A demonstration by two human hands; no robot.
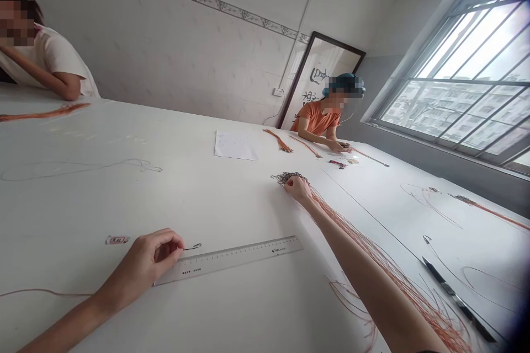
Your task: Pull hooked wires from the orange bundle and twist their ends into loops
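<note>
A dark fishing hook (195, 246) on an orange line is pinched between the thumb and forefinger of my left hand (155, 258). That hand rests over the left end of a clear ruler (244, 253), and the hook lies just above the ruler's scale. Farther away, my right hand (298, 187) reaches to a bundle of fishing hooks (285, 177) and has its fingers closed on it. How many hooks those fingers grip is hidden. From the bundle, many orange lines (364, 237) run toward the table's near right, partly behind my right forearm.
A black knife-like tool (457, 298) lies at the right beside a loose hook (426, 239). A small wrapped packet (117, 240) is left of the ruler. Beyond are a white paper (236, 145) and more orange bundles (279, 140). Two other people sit across the white table (186, 193).
</note>
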